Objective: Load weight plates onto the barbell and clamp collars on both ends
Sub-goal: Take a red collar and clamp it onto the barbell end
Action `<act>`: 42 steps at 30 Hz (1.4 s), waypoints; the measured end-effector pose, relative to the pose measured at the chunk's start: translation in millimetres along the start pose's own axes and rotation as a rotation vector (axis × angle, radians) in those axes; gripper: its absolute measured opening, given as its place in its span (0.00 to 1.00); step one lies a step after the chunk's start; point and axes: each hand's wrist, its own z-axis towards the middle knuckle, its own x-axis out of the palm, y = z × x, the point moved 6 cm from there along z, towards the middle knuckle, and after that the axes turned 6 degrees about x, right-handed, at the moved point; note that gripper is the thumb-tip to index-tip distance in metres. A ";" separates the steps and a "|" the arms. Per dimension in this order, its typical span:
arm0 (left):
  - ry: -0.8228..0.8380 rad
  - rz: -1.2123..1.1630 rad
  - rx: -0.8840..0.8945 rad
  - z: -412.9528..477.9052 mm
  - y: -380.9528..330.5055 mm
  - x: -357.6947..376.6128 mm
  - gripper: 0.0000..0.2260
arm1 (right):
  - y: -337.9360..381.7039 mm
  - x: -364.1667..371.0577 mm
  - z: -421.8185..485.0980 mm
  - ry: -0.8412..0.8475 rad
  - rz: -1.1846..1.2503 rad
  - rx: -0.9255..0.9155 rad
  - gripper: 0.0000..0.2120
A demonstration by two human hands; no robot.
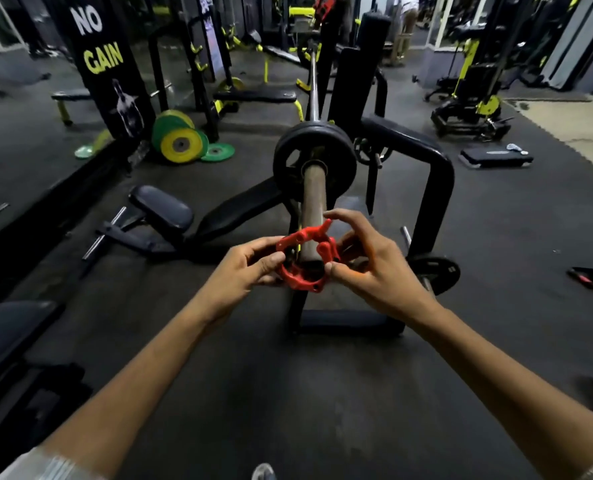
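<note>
Two bare hands meet at the centre of the frame on one red clamp collar.

- Collar: ringed around the near end of the barbell sleeve, lever raised at its upper right, well apart from the plate.
- Left hand: thumb and curled fingers pinch the collar's left rim.
- Right hand: thumb pressed to the collar's right side, other fingers curled behind it, index finger arched over the lever.
- Black weight plate: one, seated farther up the sleeve, just above centre.
- Barbell shaft: runs away toward the upper centre.
- Yellow and green plates: several, stacked on the floor at upper left, beside a "NO GAIN" banner.
- Small black plate: one, low at centre right.
</note>
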 end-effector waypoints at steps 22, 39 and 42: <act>-0.191 0.179 -0.029 84.0 51.0 -5.1 0.21 | -73.3 8.8 63.6 -0.290 -0.230 -0.077 0.21; -0.392 0.280 0.025 229.9 63.0 -35.8 0.14 | -132.9 -10.9 203.1 -0.392 -0.255 0.072 0.21; -0.419 0.243 0.006 232.9 68.4 -37.9 0.14 | -138.4 -11.2 208.8 -0.348 -0.231 0.051 0.25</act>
